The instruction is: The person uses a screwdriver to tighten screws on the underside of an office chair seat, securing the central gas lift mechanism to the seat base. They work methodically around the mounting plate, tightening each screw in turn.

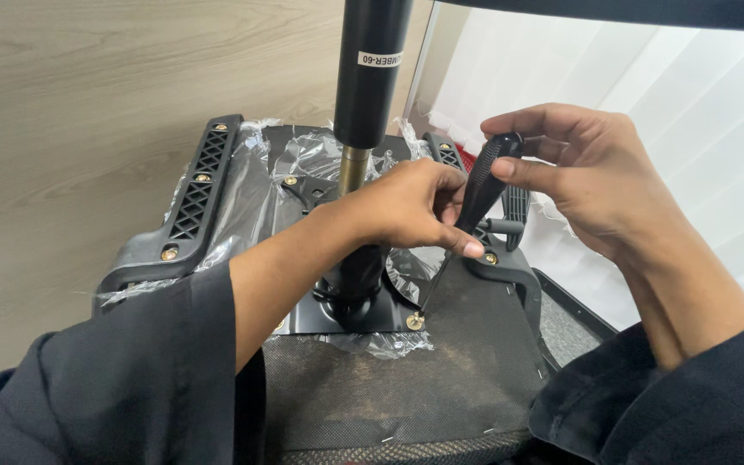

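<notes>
Screwdriver (478, 203) with a black handle stands tilted over the upturned underside of an office chair seat (441, 379), its thin shaft running down and to the left to a brass-coloured screw (414, 321) at the near right corner of the black metal mounting plate (312, 314). In the head camera's view, the right hand (580, 176) is closed around the top of the handle, thumb pressed against its side and fingers curled over the end. The left hand (406, 207) reaches across from the left, its fingers pinched together on the lower part of the tool where handle meets shaft. Both forearms wear loose dark sleeves.

Behind the hands the chair's black gas-lift column (370, 69) rises out of the plate and leaves the top of the frame, a small white label stuck on it. Crumpled clear plastic wrap (256, 198) lies over the plate and seat. A black armrest bracket (191, 198) with a lattice pattern and brass screws sits at the left; a second bracket (510, 258) lies just beyond the screw, partly hidden by the hands. A pale wood-grain wall (88, 103) fills the left background.
</notes>
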